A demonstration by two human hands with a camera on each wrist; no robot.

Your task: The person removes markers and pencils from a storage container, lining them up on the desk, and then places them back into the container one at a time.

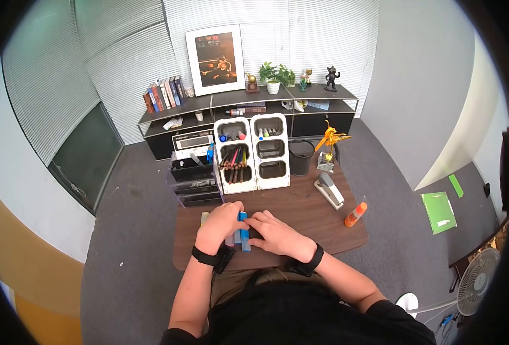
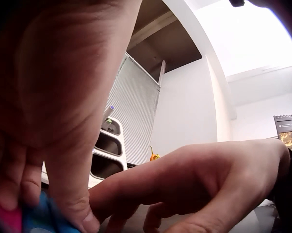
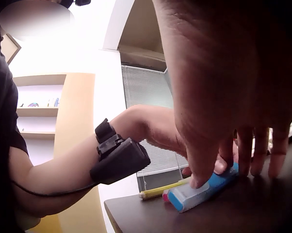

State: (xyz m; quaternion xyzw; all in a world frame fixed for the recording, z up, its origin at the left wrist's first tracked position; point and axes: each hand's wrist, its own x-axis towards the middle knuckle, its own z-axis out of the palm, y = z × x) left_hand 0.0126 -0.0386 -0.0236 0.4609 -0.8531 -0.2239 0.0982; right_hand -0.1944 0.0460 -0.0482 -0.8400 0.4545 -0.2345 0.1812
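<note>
Lying lengthwise before the white pen organizer (image 1: 251, 152): blue highlighter (image 1: 243, 230), pinched by left hand (image 1: 220, 225), right hand (image 1: 274, 233) fingertips pressing it.

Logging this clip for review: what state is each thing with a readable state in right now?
Left hand: fingers curled over the markers, gripping them.
Right hand: fingers laid on the blue marker, pressing it to the table.
Blue marker: lying flat, capped.
Glue stick: lying on its side, capped.
Stapler: closed.
Black bin: upright.
</note>
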